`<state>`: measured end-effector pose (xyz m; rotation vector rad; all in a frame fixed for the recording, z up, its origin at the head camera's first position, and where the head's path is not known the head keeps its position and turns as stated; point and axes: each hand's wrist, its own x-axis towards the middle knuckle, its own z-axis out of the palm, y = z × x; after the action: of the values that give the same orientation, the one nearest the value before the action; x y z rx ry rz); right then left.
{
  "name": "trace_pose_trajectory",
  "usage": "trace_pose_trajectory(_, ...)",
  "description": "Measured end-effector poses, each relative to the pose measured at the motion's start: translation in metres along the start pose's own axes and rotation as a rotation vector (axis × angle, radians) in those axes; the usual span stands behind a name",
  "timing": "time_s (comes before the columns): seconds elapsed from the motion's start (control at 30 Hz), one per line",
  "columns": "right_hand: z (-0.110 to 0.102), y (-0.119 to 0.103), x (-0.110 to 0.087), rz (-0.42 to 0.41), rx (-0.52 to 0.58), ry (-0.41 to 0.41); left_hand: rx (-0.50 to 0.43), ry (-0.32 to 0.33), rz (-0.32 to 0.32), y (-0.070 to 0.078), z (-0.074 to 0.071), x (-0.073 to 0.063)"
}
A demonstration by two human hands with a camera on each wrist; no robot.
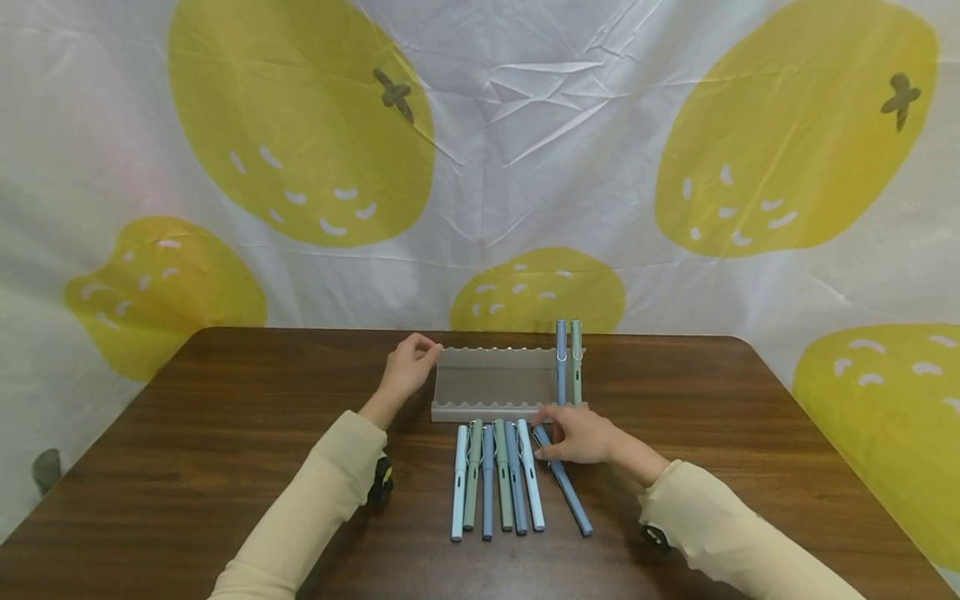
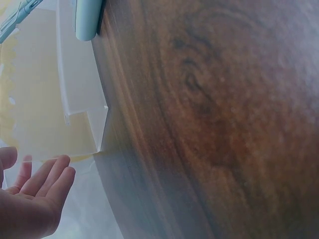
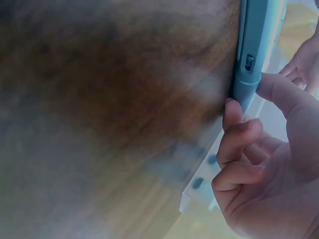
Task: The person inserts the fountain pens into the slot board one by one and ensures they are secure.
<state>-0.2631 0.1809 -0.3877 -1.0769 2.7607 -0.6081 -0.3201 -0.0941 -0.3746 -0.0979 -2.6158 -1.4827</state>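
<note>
A clear pen rack [image 1: 495, 379] with scalloped edges stands on the table. My left hand [image 1: 408, 367] holds its back left corner between thumb and fingertips; in the left wrist view the hand [image 2: 37, 199] is beside the clear panel. In front of the rack, my right hand [image 1: 581, 435] pinches the upper end of a slate-blue pen [image 1: 572, 496], which lies slantwise on the table. Thumb and index finger are on opposite sides of this pen [image 3: 254, 45] in the right wrist view. A blue pen [image 1: 561, 362] and a green pen [image 1: 576, 362] rest in the rack's right end.
Left of the slanted pen lies a row of several pens, among them a light-blue pen [image 1: 459, 483], a green pen [image 1: 502, 475] and a white-blue pen [image 1: 529, 475]. Behind the brown wooden table [image 1: 300, 400] hangs a lemon-print cloth [image 1: 525, 167].
</note>
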Motion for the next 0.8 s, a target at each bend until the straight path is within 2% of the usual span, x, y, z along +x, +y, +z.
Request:
trace_pose_trajectory(0.2,0.0,0.0,-0.001,0.006,0.015,0.015,0.005,0.007,0.007,0.0,0.0,0.001)
trace_pose_trajectory(0.4,-0.004,0.002,-0.001,0.003,0.109,0.025,0.004,0.005,0.003,0.0,0.0,0.0)
trace_pose_trajectory(0.57,-0.013,0.003,0.0,-0.018,0.182,0.078,0.007,0.005,0.008,-0.001,0.0,0.001)
trace_pose_trajectory(0.8,-0.027,0.002,0.001,-0.004,0.21,0.155,0.005,0.007,0.009,-0.002,0.001,0.002)
